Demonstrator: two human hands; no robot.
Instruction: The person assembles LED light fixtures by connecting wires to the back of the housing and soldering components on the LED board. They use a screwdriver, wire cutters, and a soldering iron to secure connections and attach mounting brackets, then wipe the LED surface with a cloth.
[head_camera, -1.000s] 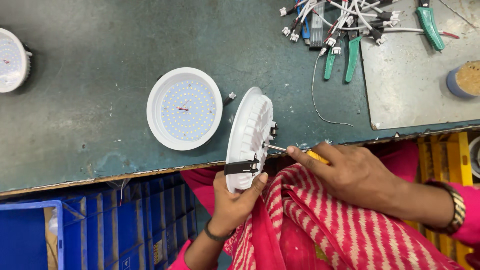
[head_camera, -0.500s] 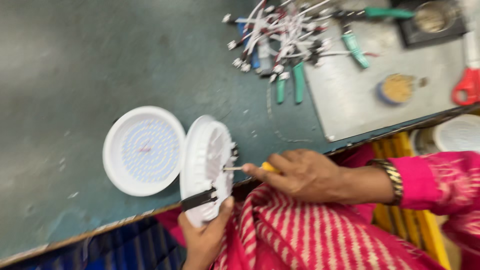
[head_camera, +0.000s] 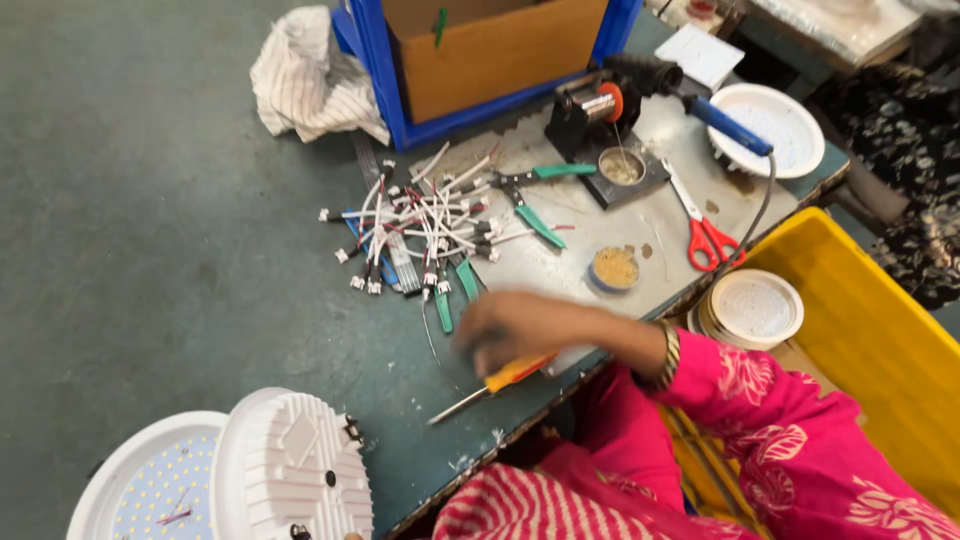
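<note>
Now the yellow-handled metal screwdriver (head_camera: 490, 385) is held loosely by the blurred right hand (head_camera: 520, 330) on the grey worktop (head_camera: 200, 250); the white ribbed round lamp (head_camera: 290, 470) is stood nearby, its wiring not seen joined.

Blurred right hand (head_camera: 520, 328), seemingly on screwdriver (head_camera: 492, 384)

To the left I see the desk (head_camera: 150, 250) open, so a hand can pass freely. Ahead, the wire connectors (head_camera: 420, 225), green pliers (head_camera: 535, 200) and small tin (head_camera: 614, 268) block the way.
</note>
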